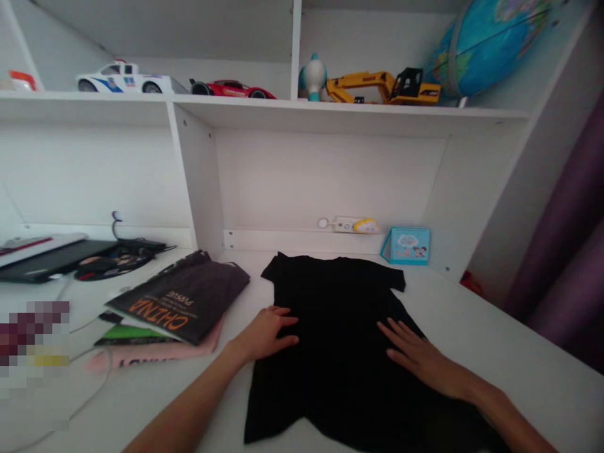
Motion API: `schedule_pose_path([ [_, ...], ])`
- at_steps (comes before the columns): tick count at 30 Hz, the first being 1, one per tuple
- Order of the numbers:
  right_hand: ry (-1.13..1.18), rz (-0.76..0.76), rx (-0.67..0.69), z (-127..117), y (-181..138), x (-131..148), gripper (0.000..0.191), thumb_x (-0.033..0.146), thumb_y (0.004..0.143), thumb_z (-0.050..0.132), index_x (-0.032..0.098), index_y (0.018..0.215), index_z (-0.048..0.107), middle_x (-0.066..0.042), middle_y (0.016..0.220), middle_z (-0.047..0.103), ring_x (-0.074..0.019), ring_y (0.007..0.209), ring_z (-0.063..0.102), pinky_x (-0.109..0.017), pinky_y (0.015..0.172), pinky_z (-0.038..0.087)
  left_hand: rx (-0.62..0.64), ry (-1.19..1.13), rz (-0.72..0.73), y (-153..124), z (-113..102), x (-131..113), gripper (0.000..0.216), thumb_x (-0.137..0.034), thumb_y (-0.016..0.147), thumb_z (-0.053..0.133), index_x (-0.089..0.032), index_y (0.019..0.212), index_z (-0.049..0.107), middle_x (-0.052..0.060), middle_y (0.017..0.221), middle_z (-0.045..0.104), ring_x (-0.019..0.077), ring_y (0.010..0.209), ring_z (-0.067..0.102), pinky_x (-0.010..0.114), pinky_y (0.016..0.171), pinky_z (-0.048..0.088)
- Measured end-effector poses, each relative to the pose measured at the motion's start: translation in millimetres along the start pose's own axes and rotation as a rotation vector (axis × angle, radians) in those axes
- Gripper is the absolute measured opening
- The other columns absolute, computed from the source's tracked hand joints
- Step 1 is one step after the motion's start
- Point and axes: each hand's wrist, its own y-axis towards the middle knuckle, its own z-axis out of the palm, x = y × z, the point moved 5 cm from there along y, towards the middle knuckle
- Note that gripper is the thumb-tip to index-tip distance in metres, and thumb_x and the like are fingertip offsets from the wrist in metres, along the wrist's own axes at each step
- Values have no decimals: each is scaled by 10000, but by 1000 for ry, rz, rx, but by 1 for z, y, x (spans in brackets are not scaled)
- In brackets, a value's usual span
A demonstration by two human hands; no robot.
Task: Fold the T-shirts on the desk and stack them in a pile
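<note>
A black T-shirt (335, 352) lies spread out on the white desk, its short sleeves toward the back. On the shirt's left edge rests my left hand (270, 332), fingers apart and flat on the cloth. My right hand (415, 355) touches the right side of the shirt with its fingers stretched out. Neither hand grips anything. The hem curves at the front, and its lower right part runs under my right forearm. To the left of the shirt sits a stack of folded clothes (189, 302), topped by a dark one with orange "CHINA" lettering.
A black laptop (42, 261), cables and a dark mouse pad (116, 261) occupy the left. A blue desk calendar (408, 245) and a power strip (346, 224) are at the back. Above, the shelf (264, 108) holds toy vehicles and a globe (495, 47). A purple curtain (561, 233) hangs right.
</note>
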Motion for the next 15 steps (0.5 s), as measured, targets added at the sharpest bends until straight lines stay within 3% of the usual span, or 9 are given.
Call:
schedule_pose_path([
  [4, 0, -47, 74, -19, 18, -16, 735, 622, 773, 391, 214, 1371, 267, -46, 1437, 165, -247, 1312, 109, -402, 1078, 135, -26, -2, -15, 2, -3, 4, 433, -456, 825, 457, -197, 1156, 561, 93, 1183, 560, 241, 1059, 522, 354, 928, 376],
  [7, 28, -57, 151, -41, 24, -21, 712, 589, 759, 439, 169, 1330, 374, -82, 1369, 355, -264, 1257, 310, -370, 1052, 242, -77, 0, -59, 3, -6, 7, 402, -409, 838, 448, -175, 1144, 562, 88, 1102, 595, 220, 986, 555, 324, 889, 409],
  [9, 29, -46, 133, -49, 28, -17, 678, 586, 783, 395, 156, 1306, 417, -94, 1311, 443, -266, 1203, 400, -362, 1029, 291, -94, 1, -82, 4, -6, 8, 398, -409, 846, 433, -168, 1135, 565, 91, 1078, 597, 212, 962, 561, 317, 875, 418],
  [12, -50, -5, -7, -44, 34, -8, 723, 594, 779, 388, 156, 1352, 328, -94, 1383, 328, -283, 1283, 242, -404, 1061, 211, -101, 14, -92, 4, -3, 5, 471, -474, 838, 421, -185, 1199, 514, 114, 1203, 522, 241, 1089, 490, 363, 944, 363],
  [15, -83, 32, 2, -24, 32, -2, 810, 653, 741, 408, 199, 1384, 215, -77, 1445, 117, -287, 1309, 24, -453, 1069, 129, -8, 16, -83, 2, 3, -1, 659, -597, 777, 438, -258, 1333, 332, 125, 1412, 268, 316, 1280, 245, 498, 1017, 216],
])
